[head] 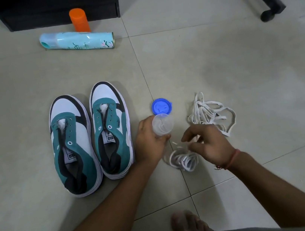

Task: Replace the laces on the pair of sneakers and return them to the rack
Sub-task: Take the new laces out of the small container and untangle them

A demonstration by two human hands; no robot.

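Pale glossy floor tiles [217, 50] with thin grout lines, and the pair of sneakers [91, 136] sits side by side on them, teal suede-like panels over white, thick ribbed white soles, eyelets bare. Just right of them, the left hand [150, 143] wraps round a small clear plastic jar [162, 124], its round blue lid [161, 106] lying beside. The right hand [207, 144] hovers, fingers loosely curled, gripping nothing, over a coiled bundle of white laces [184, 160]. Flat white laces [211, 114] sprawl tangled beyond. Farther back, a pale blue spray can [77, 40] lies on its side, an orange cylinder [79, 20] upright behind it.
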